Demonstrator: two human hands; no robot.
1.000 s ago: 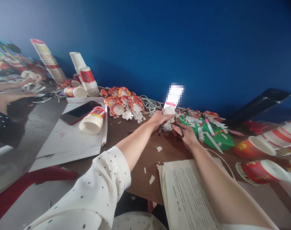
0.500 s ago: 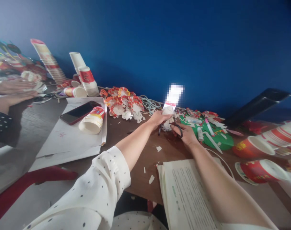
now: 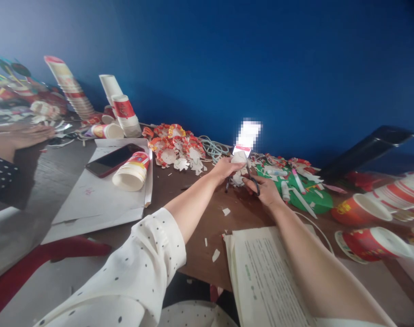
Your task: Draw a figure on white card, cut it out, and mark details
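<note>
My left hand (image 3: 226,168) is closed on a small white paper piece (image 3: 239,157), held above the brown table. Black-handled scissors (image 3: 256,185) sit in my right hand (image 3: 267,191), its fingers wrapped round the handles. Their blades point up toward the paper; whether they are touching it I cannot make out. White paper scraps (image 3: 238,178) lie just below both hands. Behind the paper stands a bright phone screen (image 3: 242,149), its upper part blurred out.
Red-edged paper cut-outs (image 3: 176,145) pile up left of my hands. A green sheet (image 3: 321,200) with markers lies to the right. Paper cups (image 3: 130,175), a dark phone (image 3: 114,160) and printed pages (image 3: 264,272) surround the work spot. Another person's hand (image 3: 32,135) rests at far left.
My hands, the paper and the scissors look nearly unchanged. At far left, the other person's hands have shifted slightly down and left.
</note>
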